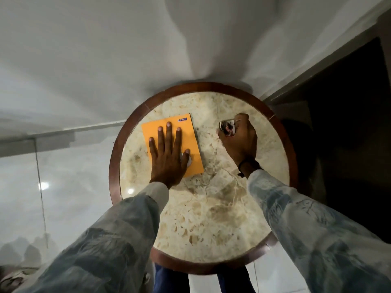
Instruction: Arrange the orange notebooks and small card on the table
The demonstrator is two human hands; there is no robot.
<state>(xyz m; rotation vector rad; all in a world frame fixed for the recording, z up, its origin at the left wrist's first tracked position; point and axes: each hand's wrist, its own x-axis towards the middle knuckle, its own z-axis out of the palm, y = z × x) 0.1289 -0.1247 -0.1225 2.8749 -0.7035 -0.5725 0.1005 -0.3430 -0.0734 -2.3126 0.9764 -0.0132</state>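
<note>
Pale walls meet behind a round, beige marble tabletop (211, 218) with a dark wooden rim. On its left half lies a flat orange notebook (169, 132), slightly tilted; whether more than one is stacked there cannot be told. Spread flat with fingers apart, the left hand (167, 157) presses on its cover. Across a bare strip of marble, the right hand (240, 138) pinches a small picture card (227, 127) at the tabletop's far right.

Left hand (168, 154) flat, palm down, fingers spread; right hand (239, 137) curled in pinch grip.
</note>
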